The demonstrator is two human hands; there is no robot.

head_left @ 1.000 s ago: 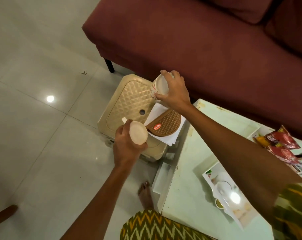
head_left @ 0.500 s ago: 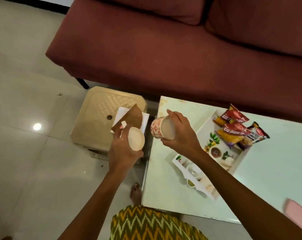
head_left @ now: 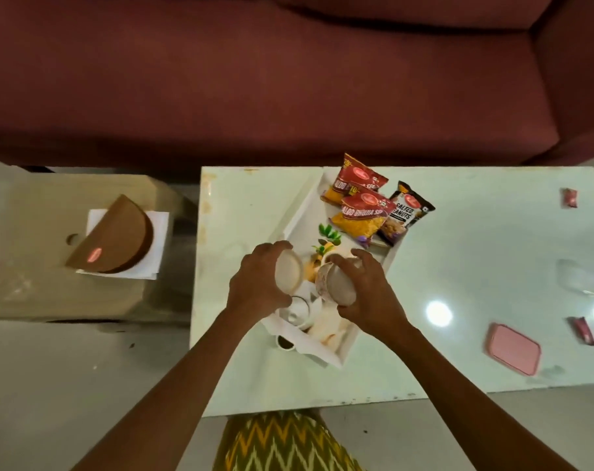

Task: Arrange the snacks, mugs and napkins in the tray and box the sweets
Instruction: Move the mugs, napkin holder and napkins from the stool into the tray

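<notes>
Both hands have moved off the stool and are now positioned over the tray (head_left: 299, 217) on the counter (head_left: 475, 266). The left hand (head_left: 259, 288) is holding one mug (head_left: 289, 274) tilted, its pale underside facing the camera, with the left grip clamped around the mug body. The right hand (head_left: 365, 294) is holding a second mug (head_left: 336, 283), patterned on its side, also tilted base-up, with the right grip clamped on it from above. The two mugs are sitting just beside each other above the middle of the tray.

Three snack packets (head_left: 363, 215) are lying at the far end of the tray, overlapping one another; the black peanut packet is hanging partly over the tray rim. Printed white paper and small white dishes are lying under the hands at the near end of the tray; details there are blurred.

A brown half-round box (head_left: 115, 239) is resting on white napkins (head_left: 159, 246) on the beige stool (head_left: 23, 266) to the left of the counter. A pink lid (head_left: 511, 348) and two wrapped sweets (head_left: 584, 331) are lying well apart on the right part of the counter.
</notes>
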